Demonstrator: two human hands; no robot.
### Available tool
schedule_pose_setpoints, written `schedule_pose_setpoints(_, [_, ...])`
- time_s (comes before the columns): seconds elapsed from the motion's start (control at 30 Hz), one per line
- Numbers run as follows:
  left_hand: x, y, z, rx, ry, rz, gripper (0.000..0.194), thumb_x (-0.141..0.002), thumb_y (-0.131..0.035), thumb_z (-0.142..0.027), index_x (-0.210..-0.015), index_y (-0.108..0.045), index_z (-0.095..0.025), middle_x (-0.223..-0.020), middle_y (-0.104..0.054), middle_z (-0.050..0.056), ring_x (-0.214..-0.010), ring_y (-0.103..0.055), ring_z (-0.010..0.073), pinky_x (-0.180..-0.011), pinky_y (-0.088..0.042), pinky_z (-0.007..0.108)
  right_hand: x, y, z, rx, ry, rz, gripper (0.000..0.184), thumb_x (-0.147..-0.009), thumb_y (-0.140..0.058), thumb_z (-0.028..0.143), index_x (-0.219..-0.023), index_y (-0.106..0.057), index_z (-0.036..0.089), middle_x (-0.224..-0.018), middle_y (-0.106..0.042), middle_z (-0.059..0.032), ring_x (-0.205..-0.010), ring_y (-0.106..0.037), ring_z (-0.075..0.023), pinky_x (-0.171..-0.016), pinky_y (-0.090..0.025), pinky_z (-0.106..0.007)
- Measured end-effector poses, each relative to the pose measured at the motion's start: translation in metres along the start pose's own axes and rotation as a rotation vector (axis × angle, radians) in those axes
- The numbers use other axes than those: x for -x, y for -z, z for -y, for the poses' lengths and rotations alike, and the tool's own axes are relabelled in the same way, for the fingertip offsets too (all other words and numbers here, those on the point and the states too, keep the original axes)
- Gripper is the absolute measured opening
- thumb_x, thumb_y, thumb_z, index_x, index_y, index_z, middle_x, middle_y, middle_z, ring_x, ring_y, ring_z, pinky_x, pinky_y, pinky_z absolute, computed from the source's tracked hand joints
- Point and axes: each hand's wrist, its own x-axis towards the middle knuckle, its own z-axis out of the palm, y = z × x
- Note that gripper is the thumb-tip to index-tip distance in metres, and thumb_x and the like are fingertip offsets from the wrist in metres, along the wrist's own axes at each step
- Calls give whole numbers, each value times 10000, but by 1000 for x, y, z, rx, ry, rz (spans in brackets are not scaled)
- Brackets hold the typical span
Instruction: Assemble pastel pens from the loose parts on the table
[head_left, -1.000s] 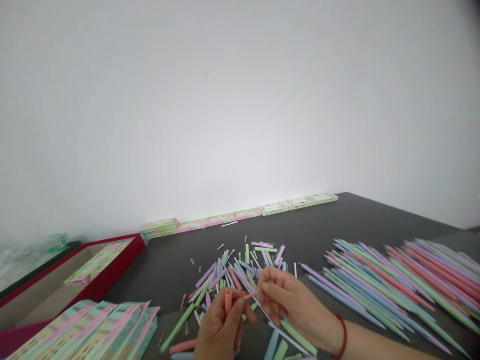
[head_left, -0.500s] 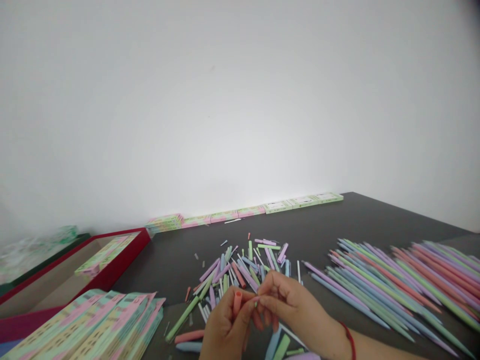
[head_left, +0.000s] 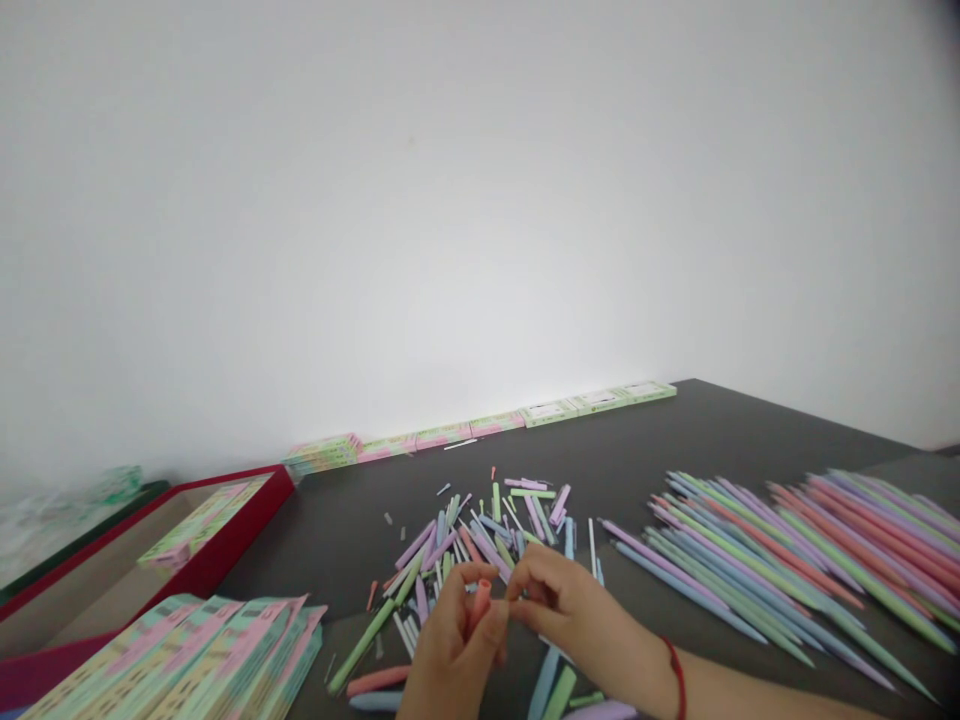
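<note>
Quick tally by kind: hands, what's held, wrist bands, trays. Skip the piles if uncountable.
Hands: 2, left hand and right hand
Pink tube held in the left hand: 1
Red wrist cord: 1
Red tray: 1
Total: 5
Loose pen parts and long pen barrels: too many to count.

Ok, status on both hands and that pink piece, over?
Left hand grip shut on pink tube, upright. Right hand pinching at its top. Loose pen parts just behind, long pens at right.
</note>
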Motion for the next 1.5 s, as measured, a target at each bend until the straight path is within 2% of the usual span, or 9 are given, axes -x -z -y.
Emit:
schedule_pose_setpoints(0.13, [-6, 7, 6, 265, 115, 122, 409, -751, -527, -558, -976, -477, -221, -505, -492, -92, -295, -233, 39, -277, -184, 151, -2, -10, -12, -451, -250, 96, 234, -762, -608, 376, -703, -525, 166, -503, -400, 84, -411, -343, -58, -412, -241, -197])
schedule_pose_setpoints(0.3, [-14, 12, 16, 452, 175, 142, 321, -732, -575, -500, -825, -525, -197, -488, -453, -78, -344, -307, 54, -280, -269, 141, -3, -11, -5, -781, -307, 73, 303, -678, -692, 399, -685, -507, 160, -493, -434, 82, -404, -360, -46, -400, -264, -182])
schedule_pose_setpoints(0.53, [-11, 7, 10, 539, 210, 186, 203, -682, -591, -376, -703, -551, -178, -453, -456, -54, -379, -358, 72, -377, -346, 187, -3, -2, 6, -656, -238, 78, 274, -731, -650, 394, -722, -511, 158, -557, -506, 61, -412, -393, -46, -407, -267, -185])
schedule_pose_setpoints(0.7, [1, 0, -4, 502, 225, 230, 175, -810, -486, -313, -734, -547, -168, -502, -526, -22, -429, -452, 85, -448, -349, 188, -4, 3, 16, -560, -188, 1, 225, -717, -662, 358, -741, -580, 150, -608, -497, 59, -464, -370, -48, -452, -279, -194])
schedule_pose_setpoints(0.8, [4, -4, -4, 442, 196, 293, 181, -828, -509, -324, -759, -545, -161, -573, -613, 27, -484, -537, 109, -459, -344, 188, -5, 2, 18, -562, -201, -34, 230, -700, -674, 362, -727, -599, 146, -630, -531, 41, -499, -390, -57, -473, -289, -195])
schedule_pose_setpoints(1.03, [3, -5, 3, 522, 222, 312, 187, -734, -687, -295, -829, -597, -160, -712, -677, 44, -609, -632, 146, -595, -458, 240, -4, 0, 15, -588, -211, 83, 263, -724, -664, 396, -764, -595, 146, -622, -576, 31, -454, -423, -62, -472, -304, -209])
schedule_pose_setpoints(1.2, [6, -3, -5, 543, 268, 352, 219, -783, -644, -243, -967, -599, -135, -830, -707, 99, -652, -666, 155, -635, -487, 253, -3, 6, 19, -553, -234, 117, 237, -729, -669, 360, -770, -604, 136, -642, -581, 26, -520, -449, -71, -515, -323, -204])
schedule_pose_setpoints(1.33, [8, -3, -13, 548, 338, 376, 144, -851, -546, -223, -943, -583, -118, -840, -710, 118, -626, -677, 152, -609, -513, 249, -1, 5, 17, -583, -235, 119, 185, -747, -657, 310, -777, -602, 136, -657, -582, 20, -531, -453, -69, -520, -338, -201])
schedule_pose_setpoints(1.5, [12, -6, -16, 559, 444, 366, 213, -886, -478, -295, -878, -579, -107, -740, -719, 129, -569, -689, 177, -455, -512, 212, 2, -2, 7, -815, -321, 169, 158, -763, -642, 274, -763, -574, 131, -581, -518, 42, -432, -394, -41, -421, -277, -169])
